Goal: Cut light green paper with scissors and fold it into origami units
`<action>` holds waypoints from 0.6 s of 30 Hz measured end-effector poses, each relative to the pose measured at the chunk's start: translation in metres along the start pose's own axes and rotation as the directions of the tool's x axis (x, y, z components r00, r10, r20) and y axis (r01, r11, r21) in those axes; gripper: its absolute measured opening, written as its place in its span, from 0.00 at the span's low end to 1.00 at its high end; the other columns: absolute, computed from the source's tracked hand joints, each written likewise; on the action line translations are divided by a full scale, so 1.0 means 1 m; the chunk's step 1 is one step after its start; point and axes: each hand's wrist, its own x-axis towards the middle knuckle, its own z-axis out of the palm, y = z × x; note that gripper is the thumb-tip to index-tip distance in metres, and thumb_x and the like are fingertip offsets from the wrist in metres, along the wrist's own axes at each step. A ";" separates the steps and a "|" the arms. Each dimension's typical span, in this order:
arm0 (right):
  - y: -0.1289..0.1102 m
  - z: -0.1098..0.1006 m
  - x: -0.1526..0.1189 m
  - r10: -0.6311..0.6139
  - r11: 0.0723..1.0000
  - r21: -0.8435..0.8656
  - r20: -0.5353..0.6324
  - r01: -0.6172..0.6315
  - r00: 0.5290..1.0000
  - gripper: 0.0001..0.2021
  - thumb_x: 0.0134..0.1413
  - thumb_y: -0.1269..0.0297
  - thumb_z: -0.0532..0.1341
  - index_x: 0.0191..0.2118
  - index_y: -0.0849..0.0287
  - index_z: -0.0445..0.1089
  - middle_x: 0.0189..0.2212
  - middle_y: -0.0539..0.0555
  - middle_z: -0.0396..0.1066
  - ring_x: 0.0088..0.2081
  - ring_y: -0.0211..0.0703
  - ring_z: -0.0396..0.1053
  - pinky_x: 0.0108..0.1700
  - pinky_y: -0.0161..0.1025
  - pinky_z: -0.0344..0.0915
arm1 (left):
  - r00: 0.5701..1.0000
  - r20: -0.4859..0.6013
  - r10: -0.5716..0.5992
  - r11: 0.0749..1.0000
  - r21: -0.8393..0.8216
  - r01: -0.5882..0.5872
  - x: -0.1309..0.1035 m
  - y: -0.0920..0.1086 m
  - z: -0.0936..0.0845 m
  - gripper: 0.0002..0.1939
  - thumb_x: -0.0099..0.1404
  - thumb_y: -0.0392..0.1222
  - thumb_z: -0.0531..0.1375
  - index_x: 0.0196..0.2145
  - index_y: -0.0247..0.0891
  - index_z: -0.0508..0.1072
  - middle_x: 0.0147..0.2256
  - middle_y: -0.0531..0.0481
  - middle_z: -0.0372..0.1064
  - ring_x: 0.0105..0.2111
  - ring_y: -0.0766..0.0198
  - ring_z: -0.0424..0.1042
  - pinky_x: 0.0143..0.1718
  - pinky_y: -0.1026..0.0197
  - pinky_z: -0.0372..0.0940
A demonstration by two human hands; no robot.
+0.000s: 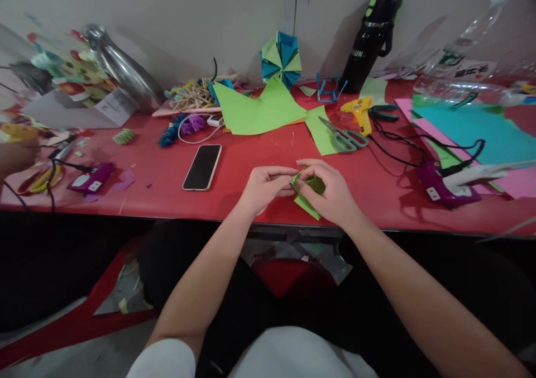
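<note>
Between my hands, close to the table's front edge, is a folded piece of green paper [307,206]. My right hand [330,191] is closed on it, with thumb and fingers curled round its upper part. My left hand [268,187] pinches the paper's left corner with its fingertips. Part of the paper is hidden behind the right fingers. Beyond the hands lie a large green sheet [259,110] with a curved cut edge, a smaller green piece [320,140], and grey-green scissors [349,140] resting on that piece.
A yellow glue gun [360,113] with a black cord lies behind the scissors. A phone [202,167] is left of my hands. Purple power strips [446,185] [92,178] sit at both sides. A black bottle [371,43] stands at the wall. Another person's hand [17,157] shows far left.
</note>
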 end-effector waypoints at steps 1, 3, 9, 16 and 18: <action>0.000 0.001 0.000 0.001 1.000 0.002 -0.007 -0.001 1.000 0.02 0.57 0.65 0.63 0.34 0.53 0.69 0.53 0.59 0.75 0.58 0.57 0.70 0.59 0.59 0.62 | 1.000 0.001 0.001 1.000 -0.003 -0.001 0.000 0.000 0.000 0.11 0.57 0.39 0.69 0.39 0.33 0.82 0.33 0.45 0.80 0.33 0.61 0.80 0.44 0.52 0.77; 0.000 0.001 0.000 -0.005 1.000 0.010 -0.019 0.005 1.000 0.02 0.57 0.66 0.63 0.34 0.53 0.69 0.54 0.59 0.74 0.58 0.56 0.71 0.59 0.59 0.62 | 1.000 0.002 0.002 1.000 -0.004 -0.002 0.000 0.000 0.000 0.11 0.57 0.39 0.68 0.39 0.33 0.82 0.32 0.45 0.80 0.33 0.61 0.80 0.44 0.53 0.77; 0.001 0.002 -0.001 -0.021 1.000 -0.002 -0.035 0.021 0.999 0.02 0.58 0.65 0.63 0.34 0.52 0.69 0.55 0.59 0.73 0.60 0.57 0.69 0.59 0.60 0.62 | 1.000 -0.006 0.006 1.000 -0.007 -0.006 0.000 -0.001 0.001 0.10 0.57 0.39 0.68 0.38 0.34 0.83 0.33 0.45 0.80 0.33 0.62 0.80 0.43 0.55 0.77; 0.001 0.000 -0.001 0.002 1.000 0.000 -0.066 -0.002 0.998 0.08 0.56 0.63 0.65 0.41 0.52 0.67 0.59 0.61 0.68 0.62 0.59 0.65 0.61 0.61 0.60 | 0.997 0.037 0.064 0.998 0.004 -0.064 0.000 -0.007 -0.003 0.18 0.52 0.44 0.74 0.41 0.35 0.82 0.36 0.43 0.81 0.36 0.58 0.81 0.42 0.54 0.78; 0.004 0.000 -0.001 0.011 1.000 -0.015 -0.090 -0.012 0.996 0.15 0.56 0.61 0.66 0.48 0.52 0.66 0.61 0.63 0.65 0.64 0.59 0.62 0.61 0.62 0.60 | 0.994 0.048 0.093 0.995 0.031 -0.095 0.001 -0.008 -0.004 0.20 0.52 0.45 0.75 0.41 0.35 0.82 0.36 0.42 0.82 0.38 0.56 0.81 0.43 0.53 0.78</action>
